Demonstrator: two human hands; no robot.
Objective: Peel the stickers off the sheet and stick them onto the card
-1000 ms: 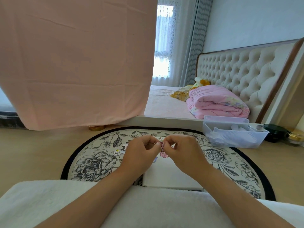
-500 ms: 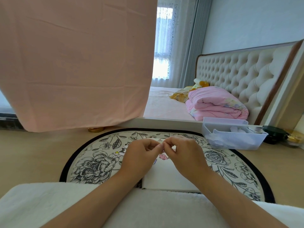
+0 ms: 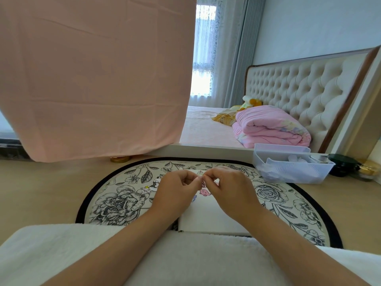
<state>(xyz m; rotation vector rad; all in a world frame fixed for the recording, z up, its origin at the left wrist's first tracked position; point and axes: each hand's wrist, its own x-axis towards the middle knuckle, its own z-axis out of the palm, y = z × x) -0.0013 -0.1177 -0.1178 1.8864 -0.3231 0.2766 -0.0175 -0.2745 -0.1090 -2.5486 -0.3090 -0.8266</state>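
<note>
The left hand [image 3: 177,193] and right hand [image 3: 228,190] met fingertip to fingertip, both pinching what looked like a small sticker [image 3: 203,183] just above the white card [image 3: 206,219] on the floral mat [image 3: 123,203], where, by my judgement, its tacky face could fold onto itself or cling to a finger.

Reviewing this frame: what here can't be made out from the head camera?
- Head view, small piece pinched between left hand and right hand: too small, covered by fingertips; sticker or backing, cannot tell.
- White card: far part behind both hands, near edge under the white towel.
- Sticker sheet: cannot be picked out anywhere.
- Clear basket: contents blurred through its walls.
</note>
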